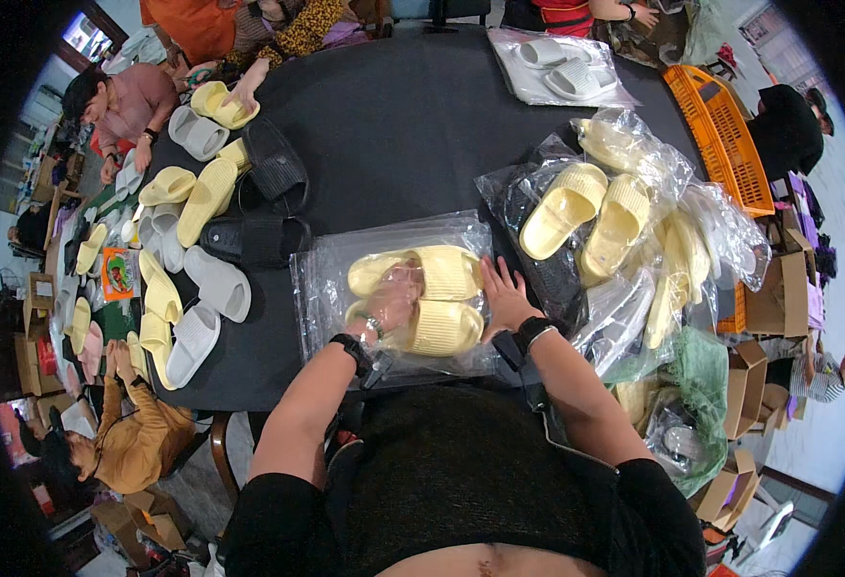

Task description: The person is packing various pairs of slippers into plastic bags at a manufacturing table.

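Observation:
A pair of pale yellow ribbed slippers (446,329) lies side by side in front of me, on or inside a clear plastic bag (321,288) atop several flat bags. My left hand (390,300) is at the left end of the pair and looks hazy, as if seen through the plastic. Its fingers are too blurred to make out. Against the right end of the slippers, my right hand (509,300) rests with fingers spread on the bag's edge, and nothing shows in its grasp.
Loose yellow, grey and black slippers (215,281) spread over the black table's left side. Bagged yellow slippers (565,210) pile up at right, near an orange crate (720,135). A bagged grey pair (576,77) lies at the back. Co-workers sit around; one hand (247,88) touches a yellow slipper.

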`<state>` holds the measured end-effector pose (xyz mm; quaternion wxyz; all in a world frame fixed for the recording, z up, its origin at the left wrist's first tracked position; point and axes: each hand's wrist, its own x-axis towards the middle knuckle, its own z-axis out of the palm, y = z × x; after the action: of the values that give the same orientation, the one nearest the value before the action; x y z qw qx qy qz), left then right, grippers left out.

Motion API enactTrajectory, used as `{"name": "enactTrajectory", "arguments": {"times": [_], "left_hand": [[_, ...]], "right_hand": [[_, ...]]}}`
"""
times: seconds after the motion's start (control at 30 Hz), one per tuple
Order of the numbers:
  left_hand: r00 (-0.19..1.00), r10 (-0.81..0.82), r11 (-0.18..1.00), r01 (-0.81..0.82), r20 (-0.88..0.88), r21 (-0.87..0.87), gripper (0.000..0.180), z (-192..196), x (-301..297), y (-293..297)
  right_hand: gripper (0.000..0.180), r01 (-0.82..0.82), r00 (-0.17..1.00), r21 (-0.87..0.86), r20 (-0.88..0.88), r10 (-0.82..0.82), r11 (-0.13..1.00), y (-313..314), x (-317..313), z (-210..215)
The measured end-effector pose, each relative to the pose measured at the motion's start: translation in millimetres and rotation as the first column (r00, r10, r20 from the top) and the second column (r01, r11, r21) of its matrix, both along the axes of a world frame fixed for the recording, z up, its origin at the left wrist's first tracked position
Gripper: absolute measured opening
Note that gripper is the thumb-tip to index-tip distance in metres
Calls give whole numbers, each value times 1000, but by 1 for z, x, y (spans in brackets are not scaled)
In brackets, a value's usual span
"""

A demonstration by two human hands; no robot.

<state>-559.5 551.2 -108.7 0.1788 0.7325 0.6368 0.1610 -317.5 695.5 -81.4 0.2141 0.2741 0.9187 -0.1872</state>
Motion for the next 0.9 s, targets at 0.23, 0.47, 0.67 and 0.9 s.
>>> {"name": "enactTrajectory", "arguments": {"times": [0.23, 0.47, 0.67, 0.9], "left_hand": [[994, 97, 985, -89, -51, 148, 35, 9, -51, -47], [655, 726, 646, -754, -207, -119, 23, -6, -138, -207], [310, 881, 430, -839, -358, 332, 20, 78, -152, -268], [375, 917, 375, -695, -135, 613, 9, 192, -101, -192]], "right_hand": [[160, 19, 998, 45, 65, -22, 999, 6, 9, -5], [162, -1, 1000, 17, -4, 1, 1000, 1, -1, -15], [155, 4, 999, 33, -33, -3, 999, -6, -4, -6], [143, -78, 984, 16, -161, 79, 997, -25, -5, 37]]}}
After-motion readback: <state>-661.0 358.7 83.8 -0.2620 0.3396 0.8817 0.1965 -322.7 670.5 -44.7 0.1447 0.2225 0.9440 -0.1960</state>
